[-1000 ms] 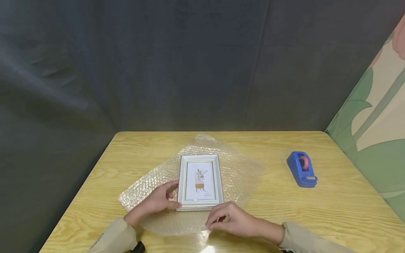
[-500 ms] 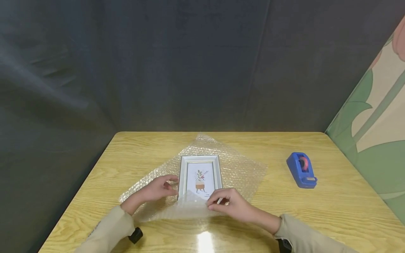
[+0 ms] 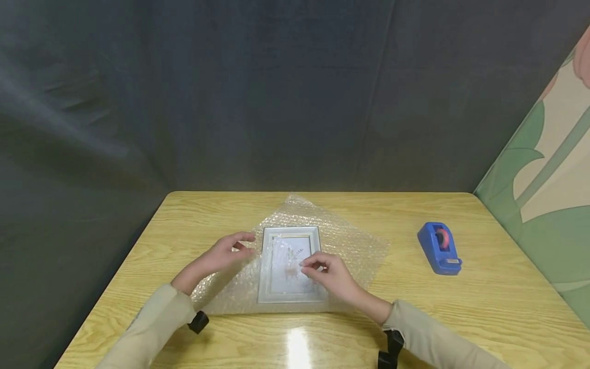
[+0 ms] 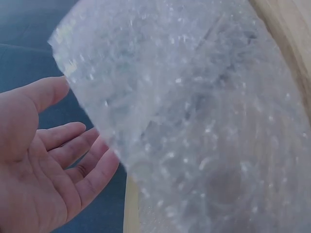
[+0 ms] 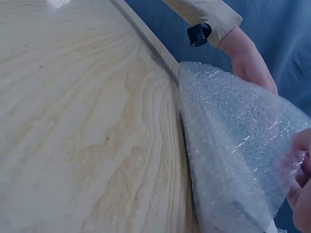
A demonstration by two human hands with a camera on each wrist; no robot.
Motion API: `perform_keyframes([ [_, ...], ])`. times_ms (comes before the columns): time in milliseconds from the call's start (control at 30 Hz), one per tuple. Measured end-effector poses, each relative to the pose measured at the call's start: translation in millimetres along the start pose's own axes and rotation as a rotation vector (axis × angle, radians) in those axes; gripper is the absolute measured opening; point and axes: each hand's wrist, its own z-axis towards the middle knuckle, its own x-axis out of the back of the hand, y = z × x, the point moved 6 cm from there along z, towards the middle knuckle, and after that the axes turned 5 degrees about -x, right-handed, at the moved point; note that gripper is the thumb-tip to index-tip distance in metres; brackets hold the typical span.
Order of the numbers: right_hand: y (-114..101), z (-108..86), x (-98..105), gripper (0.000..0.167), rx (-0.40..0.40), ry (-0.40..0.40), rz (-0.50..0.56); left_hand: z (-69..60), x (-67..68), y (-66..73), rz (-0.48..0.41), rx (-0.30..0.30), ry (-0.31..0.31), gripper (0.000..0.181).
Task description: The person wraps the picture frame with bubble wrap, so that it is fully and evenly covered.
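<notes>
A white picture frame [image 3: 268, 266] lies on a sheet of bubble wrap [image 3: 355, 246], and a folded-over flap of the wrap covers much of it. The right hand [image 3: 334, 279] pinches the flap's edge above the frame; in the right wrist view its fingers [image 5: 302, 179] grip the wrap [image 5: 228, 141]. Left of the frame hovers the left hand [image 3: 221, 256], fingers apart and holding nothing. The left wrist view has this hand [image 4: 53, 160] with its fingers spread beside the raised wrap [image 4: 184, 107].
A blue tape dispenser [image 3: 438, 248] with a pink roll stands on the right of the wooden table [image 3: 484, 302]. Dark cloth [image 3: 276, 97] hangs behind and to the left. At the far right is a panel with a leaf pattern [image 3: 557, 179].
The right hand has lifted the near edge of the wrap and carried it away from the body, over the frame. The left hand has let go of the frame and moved up and left.
</notes>
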Motion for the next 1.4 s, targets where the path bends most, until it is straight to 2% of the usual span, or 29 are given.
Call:
perform_keyframes([
  [233, 16.3, 10.4, 0.7, 0.011, -0.060, 0.082, -0.075, 2.6, -4.7, -8.8, -0.037, 0.029, 0.022, 0.051],
  [467, 31.2, 15.4, -1.9, 0.008, -0.199, 0.136, -0.099, 0.6, -19.9, -21.6, -0.009, 0.072, 0.013, 0.061],
  [533, 30.9, 16.4, -2.2, 0.008, -0.198, 0.148, -0.140, -0.4, -25.9, -24.4, -0.011, 0.074, 0.008, 0.067],
  [667, 32.2, 18.6, -2.8, 0.011, -0.190, 0.152, -0.196, -2.0, -39.3, -30.1, -0.128, 0.109, -0.008, 0.078],
  [767, 32.5, 20.9, -3.1, 0.014, -0.184, 0.144, -0.228, -2.3, -45.8, -32.2, -0.184, 0.125, -0.007, 0.082],
  [900, 30.8, 24.1, -3.4, 0.016, -0.176, 0.132, -0.312, -1.0, -48.9, -31.1, -0.157, 0.097, -0.002, 0.081],
  [1067, 30.1, 24.2, -4.2, 0.019, -0.147, 0.131, -0.390, -0.2, -48.5, -30.6, -0.039, 0.096, 0.031, 0.081],
  [1167, 27.1, 21.2, -5.5, 0.022, -0.103, 0.090, -0.394, -0.2, -47.4, -28.8, 0.026, 0.093, 0.052, 0.081],
  [1267, 21.6, 16.7, -8.3, 0.025, -0.010, 0.002, -0.419, 0.2, -47.1, -27.6, 0.036, 0.087, 0.053, 0.080],
  [1400, 16.2, 8.5, -14.9, 0.031, 0.132, -0.163, -0.508, -0.8, -47.2, -28.4, 0.047, 0.112, 0.060, 0.080],
])
